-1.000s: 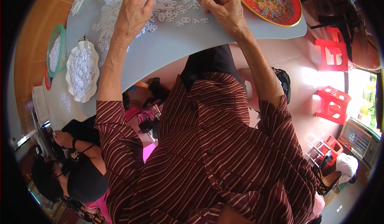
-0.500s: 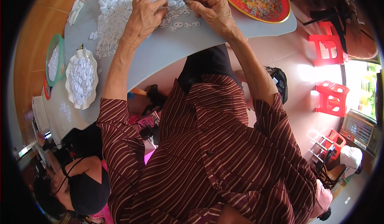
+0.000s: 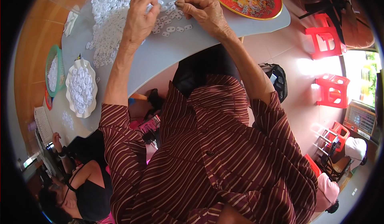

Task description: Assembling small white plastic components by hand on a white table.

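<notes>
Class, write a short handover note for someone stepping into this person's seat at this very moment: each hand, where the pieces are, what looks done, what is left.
Left hand: palm down on the loose white plastic pieces, fingers curled into the pile.
Right hand: fingers pinched at a small piece by the pile's edge; too small to tell whether it is gripped.
Pieces: most are spread over the grey table ahead; more fill a white scalloped dish and a green basket to the left. A red patterned tray lies to the right.
Done: dish and basket hold pieces.
Left: the large loose pile.
</notes>
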